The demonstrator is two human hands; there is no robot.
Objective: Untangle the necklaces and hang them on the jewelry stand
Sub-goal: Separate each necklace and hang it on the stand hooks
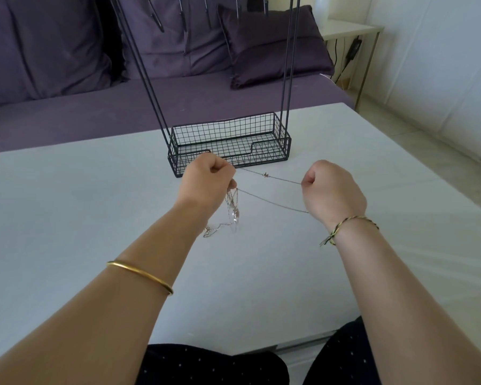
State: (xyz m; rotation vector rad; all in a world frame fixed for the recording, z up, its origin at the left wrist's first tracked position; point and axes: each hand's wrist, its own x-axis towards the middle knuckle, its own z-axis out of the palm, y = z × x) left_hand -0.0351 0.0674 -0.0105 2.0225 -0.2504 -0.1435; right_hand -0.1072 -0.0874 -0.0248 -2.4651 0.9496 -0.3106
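A thin chain necklace [272,177] with a small gold charm is stretched between my two hands above the white table [67,207]. My left hand [208,182] grips one end of it, together with a tangled bunch of necklaces [232,212] that hangs from the fist down to the tabletop. My right hand [332,190] pinches the other end, and a second strand runs back below it toward the tangle. The black wire jewelry stand [229,143] is just behind my hands, its basket base on the table and its thin uprights rising out of the top of the view.
A purple sofa [67,65] with cushions runs along the far side of the table. A white side table [350,30] with a cable stands at the back right. My knees in dark dotted trousers [214,365] are at the table's near edge.
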